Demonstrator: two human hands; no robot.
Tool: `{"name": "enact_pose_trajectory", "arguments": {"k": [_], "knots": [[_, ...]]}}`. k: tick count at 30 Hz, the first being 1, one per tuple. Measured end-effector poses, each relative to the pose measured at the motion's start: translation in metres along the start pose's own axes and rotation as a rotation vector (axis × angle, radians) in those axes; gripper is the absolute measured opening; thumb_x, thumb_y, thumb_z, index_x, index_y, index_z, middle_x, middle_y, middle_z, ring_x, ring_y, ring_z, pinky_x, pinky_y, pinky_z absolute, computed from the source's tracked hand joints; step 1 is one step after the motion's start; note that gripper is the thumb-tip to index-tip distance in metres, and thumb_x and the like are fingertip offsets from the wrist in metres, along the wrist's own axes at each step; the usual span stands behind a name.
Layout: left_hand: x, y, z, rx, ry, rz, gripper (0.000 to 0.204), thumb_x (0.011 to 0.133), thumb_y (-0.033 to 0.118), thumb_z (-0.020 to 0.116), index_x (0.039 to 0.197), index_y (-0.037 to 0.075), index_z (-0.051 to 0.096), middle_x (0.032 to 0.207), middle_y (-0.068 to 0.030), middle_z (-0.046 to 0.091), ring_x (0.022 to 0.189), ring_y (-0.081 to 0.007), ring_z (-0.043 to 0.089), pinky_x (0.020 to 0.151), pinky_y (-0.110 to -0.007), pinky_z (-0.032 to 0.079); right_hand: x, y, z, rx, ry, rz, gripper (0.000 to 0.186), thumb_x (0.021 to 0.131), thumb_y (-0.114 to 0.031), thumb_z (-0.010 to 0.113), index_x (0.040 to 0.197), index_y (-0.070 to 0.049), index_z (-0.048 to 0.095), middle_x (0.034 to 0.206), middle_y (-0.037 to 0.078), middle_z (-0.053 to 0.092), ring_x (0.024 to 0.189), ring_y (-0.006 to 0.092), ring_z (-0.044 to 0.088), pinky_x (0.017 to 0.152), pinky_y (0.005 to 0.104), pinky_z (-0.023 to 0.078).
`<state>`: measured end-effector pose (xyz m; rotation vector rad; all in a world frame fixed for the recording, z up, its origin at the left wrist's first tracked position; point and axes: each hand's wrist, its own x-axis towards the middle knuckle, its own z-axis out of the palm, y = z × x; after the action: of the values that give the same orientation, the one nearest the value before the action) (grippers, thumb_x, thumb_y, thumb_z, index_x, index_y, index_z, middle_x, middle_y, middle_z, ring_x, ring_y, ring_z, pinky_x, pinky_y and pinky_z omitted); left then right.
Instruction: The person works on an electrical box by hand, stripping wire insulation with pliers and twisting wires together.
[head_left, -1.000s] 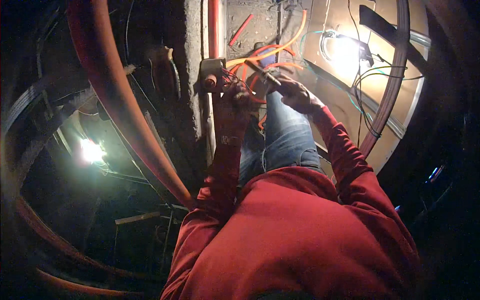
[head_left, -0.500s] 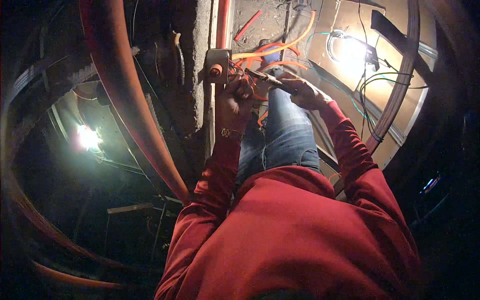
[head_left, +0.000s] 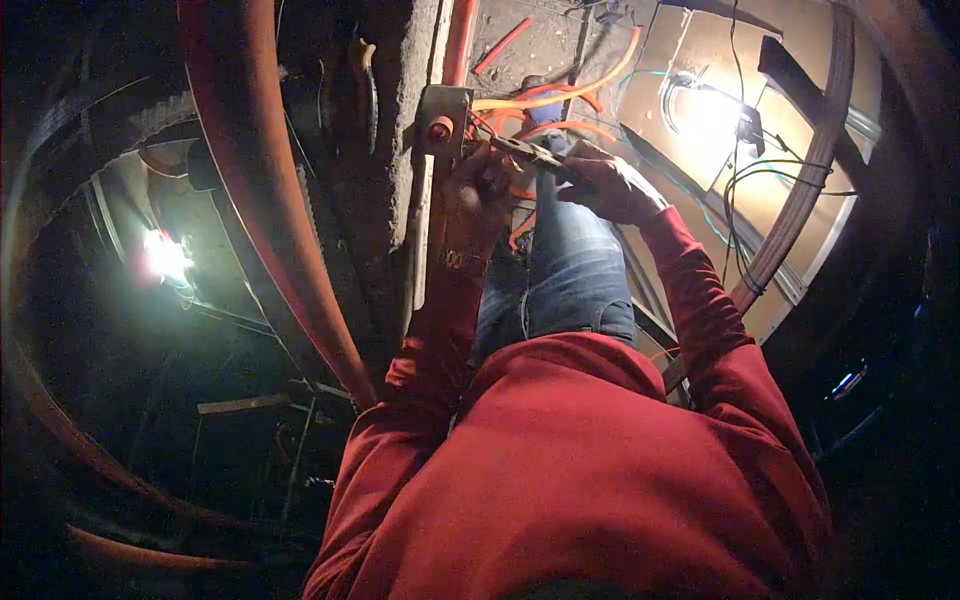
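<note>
My right hand (head_left: pixel 608 184) is closed round the handles of a pair of pliers (head_left: pixel 530 153), whose jaws point left toward some thin wires. Close beside the jaws, my left hand (head_left: pixel 478 190) has its fingers pinched together at the wires (head_left: pixel 482 124), though what exactly they grip is too small and dark to make out. These wires come from a grey junction box (head_left: pixel 445 105) with a round orange conduit fitting on its front. Orange conduits (head_left: pixel 545 100) curve away to the right of the box, and a red pipe (head_left: pixel 459 40) enters it from above.
A thick orange pipe (head_left: pixel 250 180) runs down the left side. Bright work lamps glow at right (head_left: pixel 708 112) and far left (head_left: pixel 168 258). Dark cables (head_left: pixel 765 170) hang by a braided hose (head_left: pixel 800 200). A loose red conduit piece (head_left: pixel 502 46) lies beyond the box.
The pliers and my right hand have shifted slightly, with the handles drawn further into my grip. My left hand stays by the box. The whole view has tilted a little.
</note>
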<state>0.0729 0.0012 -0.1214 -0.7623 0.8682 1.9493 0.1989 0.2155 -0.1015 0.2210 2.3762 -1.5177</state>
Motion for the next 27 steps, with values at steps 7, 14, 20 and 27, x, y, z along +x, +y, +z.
{"name": "enact_pose_trajectory", "arguments": {"k": [7,14,20,27], "knots": [[-0.009,0.002,0.003,1.1,-0.189,0.57,0.025,0.109,0.019,0.053,0.111,0.0,0.07,0.083,0.0005,0.065,0.073,-0.0095,0.057,0.068,-0.028,0.051,0.002,-0.022,0.007,-0.137,0.059,0.078,0.028,0.096,-0.029,0.072,0.116,-0.01,0.07,0.099,0.014,0.063,0.085,0.033,0.068,0.074,0.0464,0.054],[-0.008,-0.007,0.008,1.325,0.017,0.608,0.018,0.104,0.008,0.056,0.111,0.0,0.07,0.092,-0.0087,0.067,0.082,-0.0221,0.063,0.076,-0.038,0.054,0.006,-0.049,-0.011,0.003,-0.162,0.26,0.03,0.103,-0.031,0.065,0.105,-0.001,0.062,0.09,0.023,0.065,0.082,0.0377,0.064,0.076,0.0487,0.049],[0.007,-0.023,-0.003,0.662,-0.081,0.513,0.024,0.108,0.023,0.057,0.097,0.006,0.07,0.071,0.0036,0.043,0.069,-0.0099,0.041,0.071,-0.031,0.043,0.04,-0.098,-0.044,-0.227,-0.458,0.215,0.028,0.105,-0.022,0.055,0.119,0.002,0.059,0.098,0.025,0.067,0.091,0.0378,0.068,0.083,0.0489,0.053],[0.016,-0.025,-0.004,0.226,0.023,0.262,0.024,0.101,0.015,0.06,0.081,0.004,0.064,0.073,-0.0009,0.056,0.07,-0.013,0.052,0.074,-0.031,0.045,0.083,-0.133,-0.065,-0.542,-0.768,0.183,0.048,0.106,-0.042,0.051,0.122,0.003,0.057,0.102,0.027,0.068,0.098,0.0395,0.068,0.089,0.0542,0.054]]}}
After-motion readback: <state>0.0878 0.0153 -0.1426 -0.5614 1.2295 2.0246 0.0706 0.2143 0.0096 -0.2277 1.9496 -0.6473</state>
